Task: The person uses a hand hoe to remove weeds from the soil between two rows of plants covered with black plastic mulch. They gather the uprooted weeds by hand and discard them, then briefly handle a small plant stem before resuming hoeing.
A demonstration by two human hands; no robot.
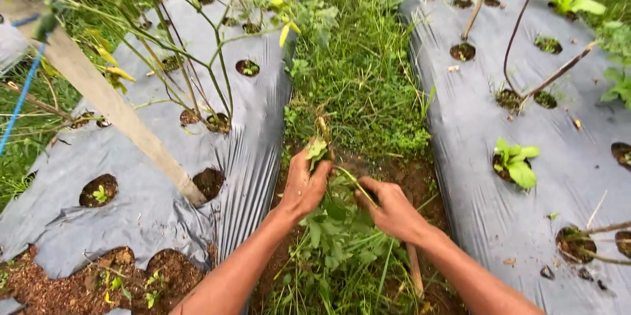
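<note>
Gripping weeds [332, 236], both hands [303, 187] [393, 210], fingertips perhaps hidden among leaves.

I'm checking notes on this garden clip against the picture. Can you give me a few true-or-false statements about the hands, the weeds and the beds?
1. Both hands grip green weeds in the furrow between two beds. True: the left hand and right hand are closed on stems.
2. The beds are covered in clear glass panes. False: silver-grey plastic sheet with round holes covers them.
3. A wooden stake leans across the left bed. True.
4. The right hand holds a metal trowel. False: it holds only plant stems; no tool shows.
5. A leafy seedling grows from a hole in the right bed. True.
6. The furrow ahead is bare concrete. False: it is thick with grass.
</note>
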